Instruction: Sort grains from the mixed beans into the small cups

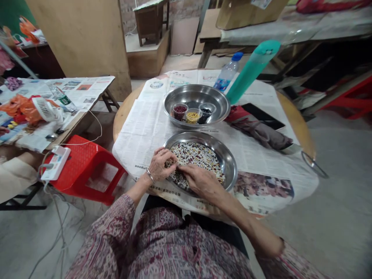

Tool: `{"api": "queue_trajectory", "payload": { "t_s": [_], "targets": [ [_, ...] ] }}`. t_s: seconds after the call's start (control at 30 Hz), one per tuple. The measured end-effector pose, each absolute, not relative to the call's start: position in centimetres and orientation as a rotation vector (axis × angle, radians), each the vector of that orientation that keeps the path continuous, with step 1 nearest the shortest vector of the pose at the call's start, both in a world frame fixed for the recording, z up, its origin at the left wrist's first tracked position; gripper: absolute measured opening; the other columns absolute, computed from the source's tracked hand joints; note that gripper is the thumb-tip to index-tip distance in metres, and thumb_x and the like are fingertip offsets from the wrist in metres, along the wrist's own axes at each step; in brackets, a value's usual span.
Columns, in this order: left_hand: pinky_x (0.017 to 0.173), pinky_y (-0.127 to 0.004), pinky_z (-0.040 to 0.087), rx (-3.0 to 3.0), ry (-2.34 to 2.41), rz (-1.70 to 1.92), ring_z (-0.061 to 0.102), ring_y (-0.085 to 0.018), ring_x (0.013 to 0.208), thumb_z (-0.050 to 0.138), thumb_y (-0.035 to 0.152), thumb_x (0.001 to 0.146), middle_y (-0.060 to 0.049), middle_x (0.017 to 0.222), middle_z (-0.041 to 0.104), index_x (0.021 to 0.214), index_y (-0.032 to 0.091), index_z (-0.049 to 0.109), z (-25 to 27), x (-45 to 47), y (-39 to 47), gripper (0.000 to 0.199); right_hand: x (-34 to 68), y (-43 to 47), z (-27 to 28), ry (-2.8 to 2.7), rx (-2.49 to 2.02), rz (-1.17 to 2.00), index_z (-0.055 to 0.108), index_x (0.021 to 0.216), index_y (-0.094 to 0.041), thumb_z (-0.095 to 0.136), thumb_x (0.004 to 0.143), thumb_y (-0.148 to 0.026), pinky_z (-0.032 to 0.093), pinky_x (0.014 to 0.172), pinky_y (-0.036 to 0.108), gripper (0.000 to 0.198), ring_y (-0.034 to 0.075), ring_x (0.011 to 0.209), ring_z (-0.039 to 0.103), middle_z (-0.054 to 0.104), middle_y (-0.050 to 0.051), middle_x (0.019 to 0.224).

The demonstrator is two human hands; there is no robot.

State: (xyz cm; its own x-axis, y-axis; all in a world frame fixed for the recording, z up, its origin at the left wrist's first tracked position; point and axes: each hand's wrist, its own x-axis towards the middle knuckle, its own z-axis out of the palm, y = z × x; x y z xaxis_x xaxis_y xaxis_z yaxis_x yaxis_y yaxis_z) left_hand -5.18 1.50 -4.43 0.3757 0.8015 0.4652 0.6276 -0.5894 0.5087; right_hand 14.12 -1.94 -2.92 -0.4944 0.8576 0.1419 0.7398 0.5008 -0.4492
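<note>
A metal basin (232,166) in front of me holds a spread of mixed grains (197,153), white with dark red, black and yellow bits. My left hand (162,162), with a bangle at the wrist, curls over the basin's left side. Beside it my right hand (200,179) reaches in over the near rim, its fingertips close to the left ones. Both hands have their fingers bent together, and whatever they pinch is too small to make out. Behind stands a second metal basin (215,95) with cups of red beans (180,109), yellow kernels (192,116) and black beans (205,112).
Newspaper (139,128) covers the round table. Toward the back are a water bottle (228,73), a long teal object (254,69) and a folded umbrella (258,131). On the left, a red stool (84,166) carries a power strip (56,162); another person sits by a side table.
</note>
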Motion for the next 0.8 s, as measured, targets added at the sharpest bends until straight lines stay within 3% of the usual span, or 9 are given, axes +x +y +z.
{"api": "queue_trajectory", "payload": {
  "t_s": [0.17, 0.3, 0.47, 0.8],
  "targets": [
    [0.109, -0.039, 0.034, 2.3, 1.261, 1.061, 0.062, -0.012, 0.076, 0.055, 0.017, 0.085, 0.004, 0.076, 0.065, 0.078, 0.02, 0.057, -4.3, -5.2, 1.5, 0.008, 14.8, 0.4, -3.3, -2.161, -1.467, 0.204, 0.066, 0.114, -0.02, 0.048, 0.09, -0.018, 0.053, 0.08, 0.037, 0.03, 0.023, 0.092, 0.065, 0.07, 0.009, 0.102],
    [0.106, -0.04, 0.039, 2.256, 1.259, 1.103, 0.062, -0.014, 0.08, 0.053, 0.017, 0.084, 0.001, 0.078, 0.064, 0.081, 0.021, 0.054, -4.4, -5.3, 1.5, 0.006, 13.7, -0.3, -2.7, -2.366, -1.137, 0.248, 0.066, 0.109, -0.022, 0.058, 0.087, -0.024, 0.049, 0.093, 0.045, 0.024, 0.026, 0.11, 0.055, 0.065, 0.01, 0.115],
    [0.105, -0.039, 0.042, 2.239, 1.276, 1.135, 0.06, -0.015, 0.079, 0.05, 0.017, 0.085, 0.0, 0.076, 0.061, 0.079, 0.021, 0.051, -4.6, -5.3, 1.7, 0.007, 12.1, 0.1, -3.0, -2.545, -0.949, 0.219, 0.067, 0.107, -0.02, 0.059, 0.082, -0.017, 0.04, 0.103, 0.048, 0.026, 0.028, 0.119, 0.049, 0.059, 0.012, 0.126],
    [0.109, -0.04, 0.035, 2.253, 1.207, 1.105, 0.061, -0.013, 0.082, 0.049, 0.017, 0.092, 0.001, 0.081, 0.065, 0.088, 0.02, 0.058, -4.4, -5.5, 1.4, 0.01, 18.3, 2.6, -4.3, -2.292, -1.424, 0.036, 0.069, 0.097, -0.02, 0.053, 0.089, -0.022, 0.049, 0.084, 0.04, 0.018, 0.025, 0.099, 0.057, 0.066, 0.01, 0.105]
  ]
}}
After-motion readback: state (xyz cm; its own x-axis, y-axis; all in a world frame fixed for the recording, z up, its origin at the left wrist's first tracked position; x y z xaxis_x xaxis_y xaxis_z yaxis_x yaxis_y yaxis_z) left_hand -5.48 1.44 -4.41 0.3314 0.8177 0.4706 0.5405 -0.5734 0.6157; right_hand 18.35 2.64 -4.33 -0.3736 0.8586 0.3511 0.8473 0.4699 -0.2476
